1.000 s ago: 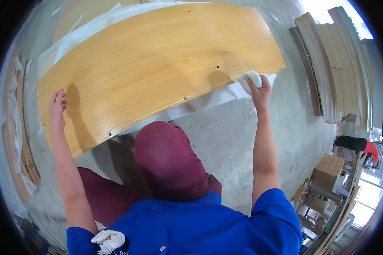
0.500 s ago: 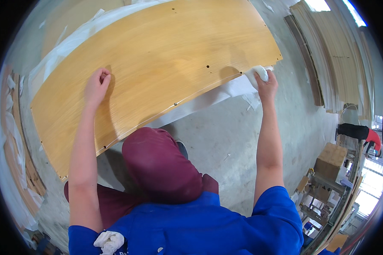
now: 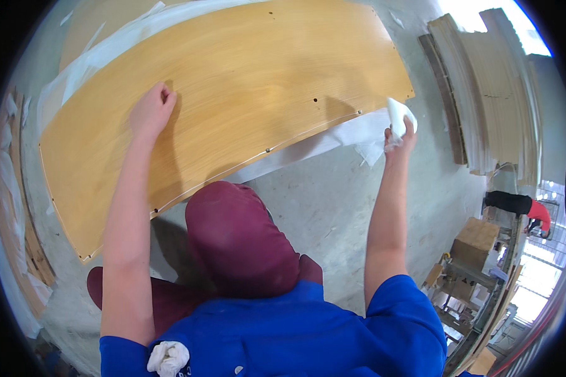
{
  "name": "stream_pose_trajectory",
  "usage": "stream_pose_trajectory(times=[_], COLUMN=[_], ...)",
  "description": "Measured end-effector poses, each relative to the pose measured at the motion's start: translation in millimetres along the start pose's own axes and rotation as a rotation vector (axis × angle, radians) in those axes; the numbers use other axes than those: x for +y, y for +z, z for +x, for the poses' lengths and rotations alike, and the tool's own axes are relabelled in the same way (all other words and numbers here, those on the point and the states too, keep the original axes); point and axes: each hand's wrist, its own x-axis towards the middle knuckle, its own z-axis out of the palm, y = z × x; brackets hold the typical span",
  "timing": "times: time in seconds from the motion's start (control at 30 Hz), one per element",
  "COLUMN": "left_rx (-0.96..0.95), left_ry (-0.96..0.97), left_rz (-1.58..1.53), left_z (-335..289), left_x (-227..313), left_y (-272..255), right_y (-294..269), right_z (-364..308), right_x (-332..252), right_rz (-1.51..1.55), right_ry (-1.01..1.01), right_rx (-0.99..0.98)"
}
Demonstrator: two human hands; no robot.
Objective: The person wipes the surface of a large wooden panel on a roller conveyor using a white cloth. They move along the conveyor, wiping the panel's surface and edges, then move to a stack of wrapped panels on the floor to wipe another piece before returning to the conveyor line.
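Observation:
In my right hand [image 3: 401,143] is a white squeeze bottle [image 3: 401,119], held tilted just off the near right edge of a curved wooden panel [image 3: 245,69]. Some clear plastic or film shows by the fingers. A thin white line [image 3: 308,132], like a bead of glue, runs along the panel's near edge from hole to hole. My left hand [image 3: 152,112] is closed over the left part of the panel, casting a shadow on it. Its curled fingers hide whatever may be inside. Small holes dot the panel's edges and face.
White wrapping sheet [image 3: 333,135] shows under the panel. Stacked boards [image 3: 493,94] stand at the right. A cardboard box [image 3: 475,242] sits on a cluttered bench, near a person in red and black [image 3: 522,207]. More planks [image 3: 28,220] lie at the far left.
My right hand has drawn back toward me from the panel's right corner, and the bottle now points differently. My left hand has shifted slightly farther away and to the right, still closed.

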Motion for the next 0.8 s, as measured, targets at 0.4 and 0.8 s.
stream_pose_trajectory(times=[0.4, 0.8], left_rx=[0.222, 0.152], left_ry=[0.206, 0.057], left_rz=[0.274, 0.320], left_z=[-72, -103], left_x=[-79, -121], left_y=[4, -20], right_y=[118, 126], right_z=[-160, -170], right_x=[-54, -127], right_rz=[1.081, 0.651], right_ry=[0.327, 0.078], right_rx=[0.030, -0.033])
